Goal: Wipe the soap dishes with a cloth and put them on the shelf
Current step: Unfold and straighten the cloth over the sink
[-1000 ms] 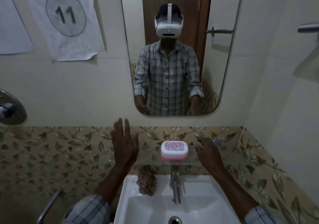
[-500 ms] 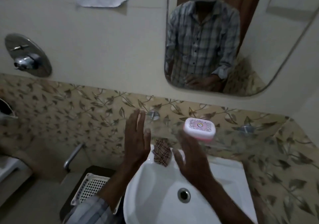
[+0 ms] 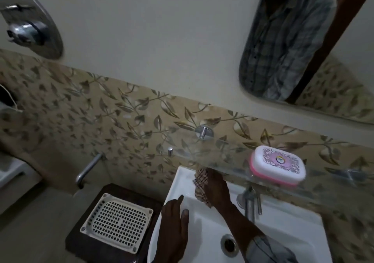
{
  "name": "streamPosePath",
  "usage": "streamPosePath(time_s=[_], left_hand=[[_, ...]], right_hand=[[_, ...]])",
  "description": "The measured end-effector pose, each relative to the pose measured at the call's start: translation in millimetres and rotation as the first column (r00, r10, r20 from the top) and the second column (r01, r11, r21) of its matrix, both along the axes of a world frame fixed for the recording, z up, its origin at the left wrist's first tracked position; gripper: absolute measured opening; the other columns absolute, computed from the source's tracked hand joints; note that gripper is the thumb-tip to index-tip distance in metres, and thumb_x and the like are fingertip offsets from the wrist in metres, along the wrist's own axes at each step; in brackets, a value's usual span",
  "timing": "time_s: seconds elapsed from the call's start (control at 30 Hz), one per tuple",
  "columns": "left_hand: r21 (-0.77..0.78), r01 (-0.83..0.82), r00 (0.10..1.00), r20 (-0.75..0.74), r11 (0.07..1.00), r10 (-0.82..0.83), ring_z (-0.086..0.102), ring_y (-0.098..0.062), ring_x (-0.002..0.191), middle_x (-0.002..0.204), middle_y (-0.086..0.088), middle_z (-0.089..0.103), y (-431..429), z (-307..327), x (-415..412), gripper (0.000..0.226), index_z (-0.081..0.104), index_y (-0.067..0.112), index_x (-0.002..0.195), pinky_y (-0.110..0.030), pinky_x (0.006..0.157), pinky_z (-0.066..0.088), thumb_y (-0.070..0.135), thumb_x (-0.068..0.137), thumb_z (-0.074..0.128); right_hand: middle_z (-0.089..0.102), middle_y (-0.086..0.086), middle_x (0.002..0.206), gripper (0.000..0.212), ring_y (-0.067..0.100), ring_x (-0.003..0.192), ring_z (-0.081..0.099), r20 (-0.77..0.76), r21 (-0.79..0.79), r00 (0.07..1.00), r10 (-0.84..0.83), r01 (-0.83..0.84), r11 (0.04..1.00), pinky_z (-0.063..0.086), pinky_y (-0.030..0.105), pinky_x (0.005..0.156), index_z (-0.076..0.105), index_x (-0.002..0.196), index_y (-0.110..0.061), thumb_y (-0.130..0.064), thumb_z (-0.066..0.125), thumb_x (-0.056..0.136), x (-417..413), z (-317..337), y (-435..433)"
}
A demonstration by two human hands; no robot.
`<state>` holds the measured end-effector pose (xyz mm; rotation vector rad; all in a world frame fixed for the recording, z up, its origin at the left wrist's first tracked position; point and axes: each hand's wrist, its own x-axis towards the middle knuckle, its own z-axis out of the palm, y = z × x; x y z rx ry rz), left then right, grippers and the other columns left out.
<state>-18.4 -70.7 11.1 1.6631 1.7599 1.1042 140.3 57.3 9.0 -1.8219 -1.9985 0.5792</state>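
Observation:
A white and pink soap dish with a patterned lid rests on the glass shelf above the sink. My right hand is closed on a checked cloth at the sink's back left corner, under the shelf's edge. My left hand hovers flat, fingers apart, over the left rim of the white sink, holding nothing. A white perforated tray lies on a dark stool to the left of the sink.
A chrome tap rises at the sink's back under the shelf. A mirror hangs at upper right. A chrome wall valve sits at upper left, and a metal pipe juts from the tiled wall.
My view has swung down and left. My right hand went from near the soap dish down to the cloth and closed on it. My left hand dropped to the sink's rim.

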Motion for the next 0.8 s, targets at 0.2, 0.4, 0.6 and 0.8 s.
streamPosePath(time_s=[0.2, 0.4, 0.6, 0.8], left_hand=[[-0.262, 0.009, 0.951, 0.3, 0.965, 0.073, 0.048, -0.024, 0.134, 0.144, -0.008, 0.051, 34, -3, 3, 0.055, 0.045, 0.011, 0.145, -0.038, 0.112, 0.04, 0.021, 0.096, 0.066], [-0.522, 0.209, 0.825, 0.549, 0.827, 0.138, 0.066, -0.011, 0.098, 0.119, -0.005, 0.071, 87, 24, 12, 0.041, 0.061, 0.014, 0.124, -0.024, 0.076, 0.05, 0.035, 0.09, 0.072], [-0.329, 0.186, 0.789, 0.612, 0.926, 0.059, 0.073, -0.021, 0.09, 0.098, -0.007, 0.077, 59, 38, 27, 0.015, 0.077, 0.011, 0.099, -0.021, 0.068, 0.056, 0.014, 0.084, 0.077], [0.053, 0.275, 0.931, 0.234, 0.96, -0.28, 0.068, 0.009, 0.1, 0.108, 0.008, 0.076, 26, 82, 33, 0.027, 0.078, 0.015, 0.109, -0.009, 0.086, 0.048, 0.022, 0.091, 0.059]], right_hand=[[0.053, 0.013, 0.14, 0.062, 0.028, 0.131, 0.049, -0.347, -0.167, 0.926, -0.147, 0.093, 0.981, 0.039, 0.041, 0.111, 0.046, 0.14, -0.004, -0.005, 0.07, 0.083, 9, 14, 4], [0.066, 0.006, 0.121, 0.066, 0.02, 0.109, 0.065, -0.623, -0.294, 0.761, -0.182, -0.012, 0.956, 0.056, 0.043, 0.094, 0.051, 0.13, -0.015, -0.011, 0.083, 0.073, 27, 34, -18], [0.072, 0.014, 0.105, 0.05, 0.024, 0.094, 0.069, -0.773, -0.263, 0.608, -0.182, -0.047, 0.964, 0.059, 0.04, 0.08, 0.059, 0.11, -0.016, 0.005, 0.08, 0.07, 42, 49, -60], [0.072, -0.001, 0.109, 0.054, 0.018, 0.102, 0.069, -0.694, -0.164, 0.71, -0.121, 0.008, 0.986, 0.058, 0.043, 0.089, 0.059, 0.119, -0.029, -0.003, 0.078, 0.075, 55, 71, -97]])
